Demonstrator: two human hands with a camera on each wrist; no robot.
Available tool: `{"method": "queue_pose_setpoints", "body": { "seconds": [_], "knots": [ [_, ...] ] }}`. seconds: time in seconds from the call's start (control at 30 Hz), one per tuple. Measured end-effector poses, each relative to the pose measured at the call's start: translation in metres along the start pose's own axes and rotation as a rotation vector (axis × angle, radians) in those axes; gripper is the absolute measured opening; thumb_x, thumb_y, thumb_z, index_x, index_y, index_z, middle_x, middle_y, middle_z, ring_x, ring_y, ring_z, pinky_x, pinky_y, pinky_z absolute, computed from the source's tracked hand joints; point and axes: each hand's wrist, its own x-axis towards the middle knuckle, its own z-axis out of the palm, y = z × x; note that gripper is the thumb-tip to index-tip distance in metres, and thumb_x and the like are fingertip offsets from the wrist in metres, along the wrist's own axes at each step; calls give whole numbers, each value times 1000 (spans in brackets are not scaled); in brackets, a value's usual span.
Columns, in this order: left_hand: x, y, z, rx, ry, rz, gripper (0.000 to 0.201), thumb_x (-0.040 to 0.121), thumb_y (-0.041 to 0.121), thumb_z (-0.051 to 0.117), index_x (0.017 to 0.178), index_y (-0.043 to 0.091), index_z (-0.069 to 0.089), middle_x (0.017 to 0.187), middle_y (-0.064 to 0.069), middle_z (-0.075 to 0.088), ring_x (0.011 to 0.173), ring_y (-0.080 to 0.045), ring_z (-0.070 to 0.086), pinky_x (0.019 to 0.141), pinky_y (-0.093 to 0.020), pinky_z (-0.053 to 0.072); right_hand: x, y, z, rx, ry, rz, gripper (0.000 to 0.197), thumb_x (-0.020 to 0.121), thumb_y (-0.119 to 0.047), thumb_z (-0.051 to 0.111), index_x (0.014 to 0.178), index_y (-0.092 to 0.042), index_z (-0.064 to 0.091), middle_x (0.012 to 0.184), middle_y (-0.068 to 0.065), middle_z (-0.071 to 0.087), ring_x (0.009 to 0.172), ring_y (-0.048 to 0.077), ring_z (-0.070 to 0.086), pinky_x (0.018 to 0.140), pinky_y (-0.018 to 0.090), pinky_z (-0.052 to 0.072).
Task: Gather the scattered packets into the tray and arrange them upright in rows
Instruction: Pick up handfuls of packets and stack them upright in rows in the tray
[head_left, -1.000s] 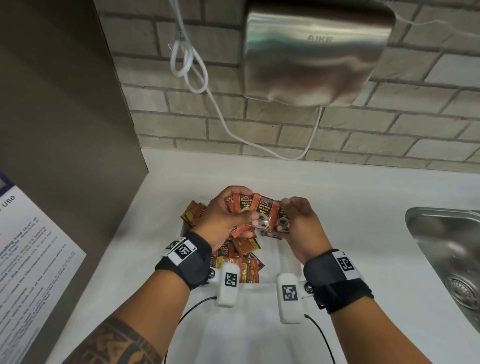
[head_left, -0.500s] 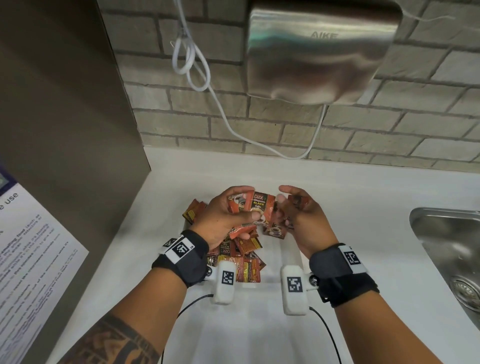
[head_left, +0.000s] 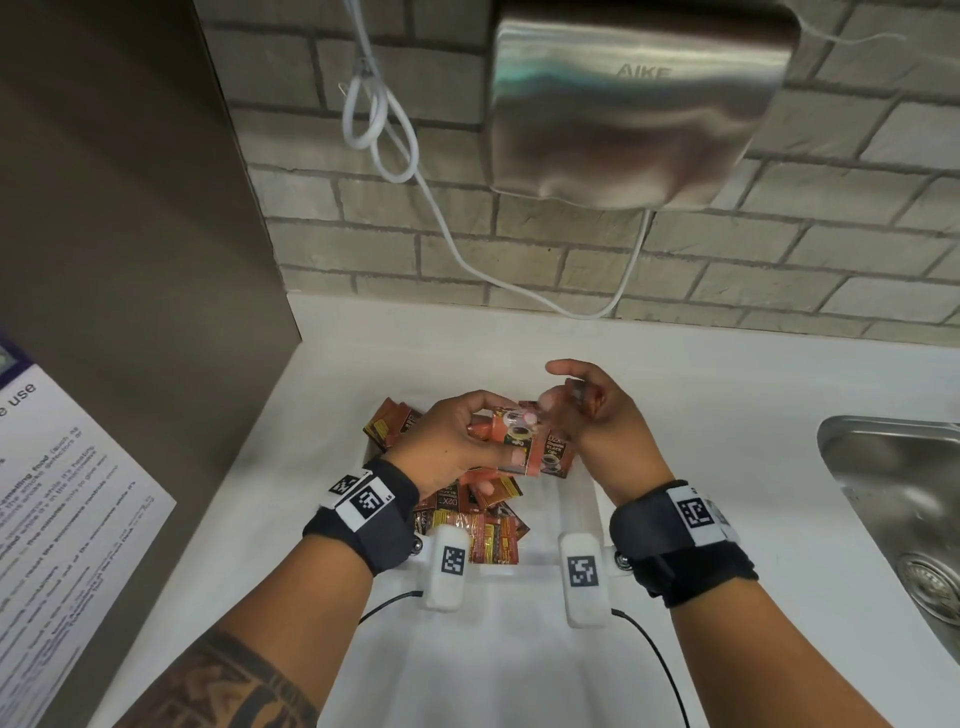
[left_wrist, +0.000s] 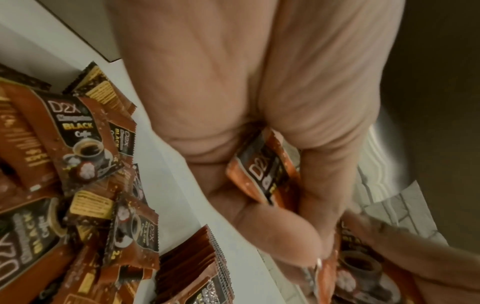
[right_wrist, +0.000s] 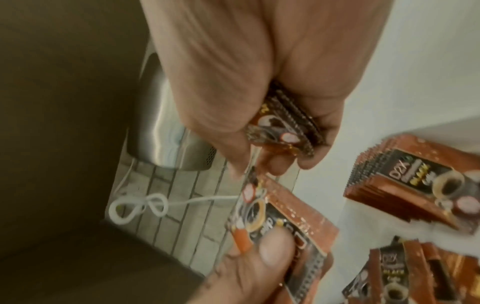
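Note:
Orange-brown coffee packets (head_left: 480, 525) lie jumbled in the white tray (head_left: 545, 569) on the counter, and a few packets (head_left: 388, 423) stand at its back left. Above the tray my left hand (head_left: 483, 431) grips a fanned bundle of packets (head_left: 524, 447), thumb on top. My right hand (head_left: 566, 395), just right of it, holds a small stack of packets (head_left: 589, 400) in curled fingers. The left wrist view shows the gripped bundle (left_wrist: 262, 172) and the loose pile (left_wrist: 78, 144). In the right wrist view I see the stack (right_wrist: 281, 127) and a neat packet row (right_wrist: 415, 185).
A steel sink (head_left: 893, 499) is sunk into the white counter (head_left: 727, 395) at the right. A hand dryer (head_left: 634, 104) and its looped white cable (head_left: 384, 135) hang on the brick wall behind. A brown panel with a printed notice (head_left: 62, 499) bounds the left.
Both hands held one fan of packets together. Now my right hand has drawn up and to the right with a small stack, and the left keeps the rest, tilted.

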Motion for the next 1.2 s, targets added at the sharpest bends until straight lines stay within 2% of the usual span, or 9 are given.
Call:
{"method": "queue_pose_setpoints", "body": {
  "seconds": [0.23,0.47,0.6,0.7,0.8,0.9,1.03,1.13,1.2],
  "knots": [
    [3,6,-3,-68,54,16,45,78,1,84,117,15,67,105,-11,75,78,-27,73,53,-30,57,-6,-5,-3,25,-87,47,32,89,0,70,118,-11,63,81,0,72,63,10,68,55,21,53],
    [8,7,-2,-83,158,92,41,71,10,91,106,23,73,97,-9,72,71,-26,67,52,-27,51,-12,2,-4,-95,-381,246,57,76,-7,83,126,-17,57,103,10,73,88,26,73,79,34,58],
    [9,7,9,-37,82,107,34,78,11,86,108,11,71,86,-19,73,65,-28,68,51,-26,51,-13,1,3,17,-339,194,38,82,2,76,116,-7,59,99,19,73,93,34,70,82,42,55],
    [10,8,8,-111,142,88,14,96,14,68,107,5,68,93,-15,71,76,-28,68,50,-27,54,-11,6,-2,143,-251,208,44,87,11,65,127,-3,53,95,17,70,100,46,68,82,47,53],
    [9,9,2,-317,181,20,11,101,7,55,100,9,66,96,-9,68,81,-23,68,51,-28,57,-9,7,-6,257,-165,217,44,91,11,60,131,-3,50,91,19,68,83,34,68,72,38,58],
    [10,6,0,-300,179,25,9,98,15,62,105,10,66,102,-12,70,83,-23,70,53,-29,58,-9,5,-1,265,-126,207,49,85,-4,73,130,-3,51,79,13,65,68,27,59,64,34,53],
    [10,2,5,-190,186,68,34,77,33,82,101,14,67,100,-22,71,81,-28,62,59,-29,50,-9,3,7,261,-133,187,65,70,-18,84,126,-6,53,83,19,64,69,28,55,65,35,48],
    [10,1,7,-139,223,101,32,75,34,85,94,12,71,92,-26,69,74,-27,59,57,-28,50,-8,5,9,268,-148,206,50,77,-6,82,121,-4,59,91,13,71,74,27,64,63,33,52],
    [9,2,9,-123,218,128,21,83,25,81,96,10,73,85,-15,69,70,-22,61,53,-24,47,-9,6,10,270,-155,215,40,81,2,76,118,-2,61,88,13,70,71,27,62,56,27,51]
  ]
}}
